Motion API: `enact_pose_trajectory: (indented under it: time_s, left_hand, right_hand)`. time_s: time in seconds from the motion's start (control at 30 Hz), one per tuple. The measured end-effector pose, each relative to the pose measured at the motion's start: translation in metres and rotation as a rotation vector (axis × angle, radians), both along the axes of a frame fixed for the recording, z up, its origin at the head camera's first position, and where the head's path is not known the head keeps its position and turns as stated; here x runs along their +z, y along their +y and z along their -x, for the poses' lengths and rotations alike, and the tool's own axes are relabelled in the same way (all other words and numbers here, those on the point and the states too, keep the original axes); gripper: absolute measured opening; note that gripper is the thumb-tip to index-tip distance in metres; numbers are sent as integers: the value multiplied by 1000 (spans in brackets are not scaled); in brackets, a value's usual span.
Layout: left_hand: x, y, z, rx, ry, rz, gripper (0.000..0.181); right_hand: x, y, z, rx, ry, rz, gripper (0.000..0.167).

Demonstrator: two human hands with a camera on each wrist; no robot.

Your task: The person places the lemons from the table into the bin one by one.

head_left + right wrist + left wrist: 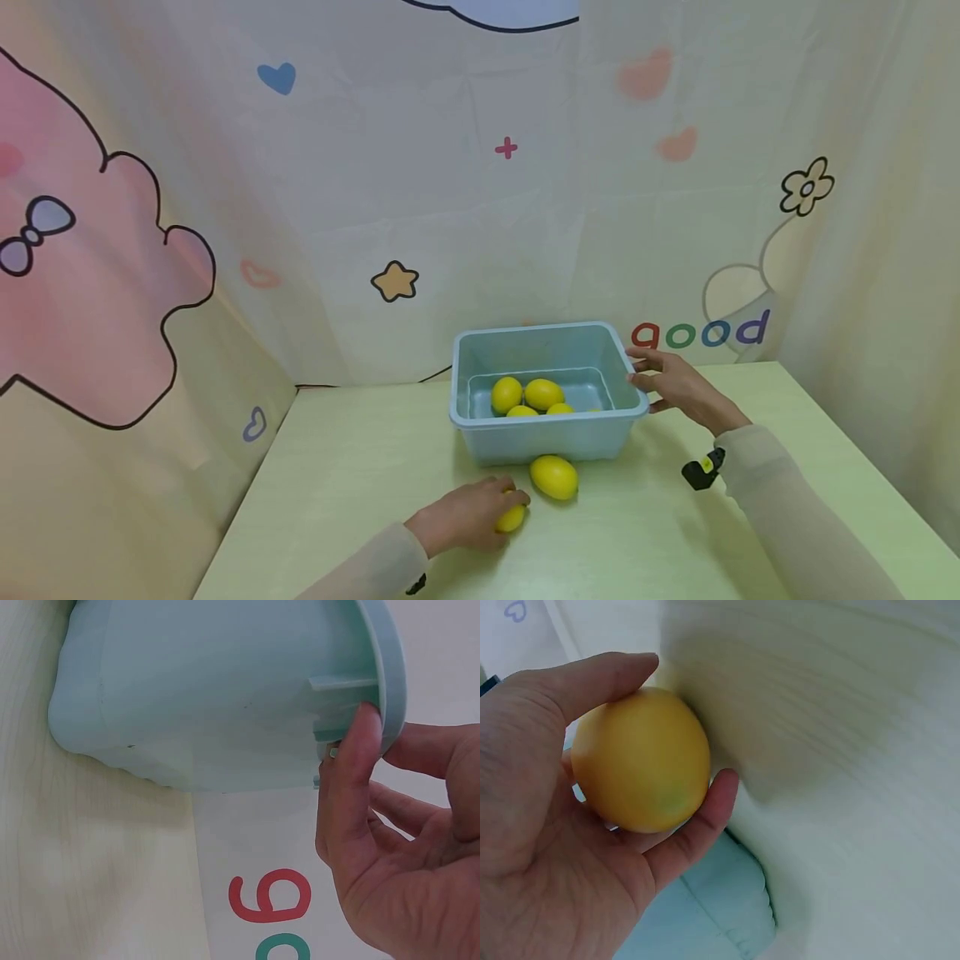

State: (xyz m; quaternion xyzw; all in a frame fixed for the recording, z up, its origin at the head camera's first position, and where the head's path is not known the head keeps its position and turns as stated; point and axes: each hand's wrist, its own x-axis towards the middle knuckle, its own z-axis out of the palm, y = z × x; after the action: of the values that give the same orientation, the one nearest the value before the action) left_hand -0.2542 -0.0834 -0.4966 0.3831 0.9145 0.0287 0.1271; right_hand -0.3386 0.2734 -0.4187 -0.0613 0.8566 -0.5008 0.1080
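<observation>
My left hand (468, 512) grips a yellow lemon (512, 518) just above or on the table, in front of the bin. In the left wrist view, thumb and fingers curl round that lemon (641, 761). A second lemon (554, 477) lies on the table against the front of the light blue plastic bin (547, 442). Several lemons (543, 393) rest inside the bin, some partly hidden by its front wall. My right hand (678, 387) holds the bin's right rim; in the right wrist view, the fingers (352, 772) pinch this rim (394, 682) from both sides.
The bin stands on a pale wooden table (360, 450), near its back edge. Behind it hangs a printed curtain (420, 192) with hearts, a star and letters. A thin dark cable (435, 374) runs along the table's back edge.
</observation>
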Motion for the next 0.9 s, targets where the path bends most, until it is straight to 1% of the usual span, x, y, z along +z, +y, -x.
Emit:
enact_pose_trajectory:
  time_s: [0.17,0.37,0.57,0.73,0.9]
  left_hand:
    - [-2,1,-2,-19,27,34,48]
    - [2,2,-5,-41,39,67,48]
    - [11,3,-8,-62,78,28,49]
    - [19,5,-10,-67,95,13,50]
    - [22,5,-11,-78,113,7,51]
  right_hand:
    - [0,0,0,4,4,2,67]
    - [1,-1,-1,14,10,10,66]
    - [-1,0,-1,8,11,4,66]
    - [-1,0,1,2,16,-4,66]
    - [-3,-1,0,3,13,2,66]
